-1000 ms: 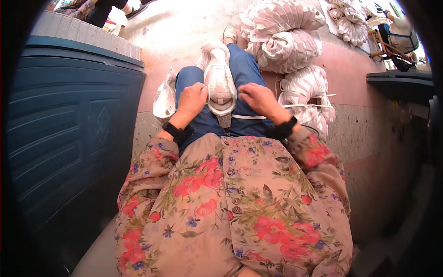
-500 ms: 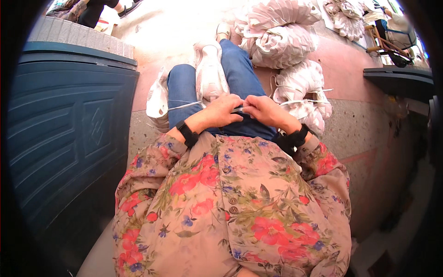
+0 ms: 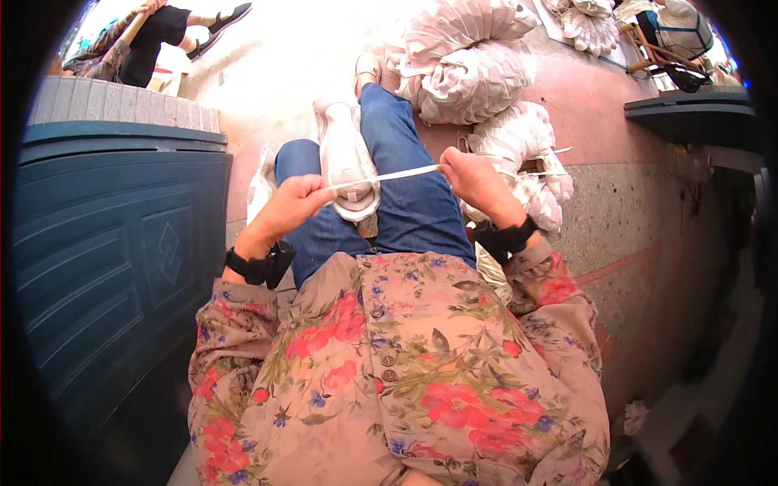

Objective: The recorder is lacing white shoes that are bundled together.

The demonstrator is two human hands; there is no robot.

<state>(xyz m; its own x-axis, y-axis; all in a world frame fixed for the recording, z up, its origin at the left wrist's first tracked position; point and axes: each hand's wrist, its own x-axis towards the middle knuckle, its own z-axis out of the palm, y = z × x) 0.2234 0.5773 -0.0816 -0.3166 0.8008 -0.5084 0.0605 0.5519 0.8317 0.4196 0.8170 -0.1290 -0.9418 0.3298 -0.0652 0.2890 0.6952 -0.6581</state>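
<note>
A flat white lace (image 3: 393, 175) is stretched taut between my hands, above my thighs, rising slightly toward the right. Its left end is pinched in the closed fingers of my left hand (image 3: 290, 207). My right hand (image 3: 484, 188) grips the other end between thumb and bent fingers. Behind the lace, a white shoe upper (image 3: 345, 146) rests between my knees, with its rounded, open end toward me. Whether the lace is attached to anything is hidden inside my fingers.
Bundled white shoe uppers (image 3: 466, 77) are piled beyond my right leg, with a smaller bundle (image 3: 519, 150) nearer me. A dark blue panelled door (image 3: 121, 235) stands at left. Another person's legs (image 3: 166, 40) show at far left. A dark ledge (image 3: 689, 117) juts in at right.
My hands were close together over my lap; they have moved apart, drawing the lace out straight. The view has shifted, showing more of the other person at upper left.
</note>
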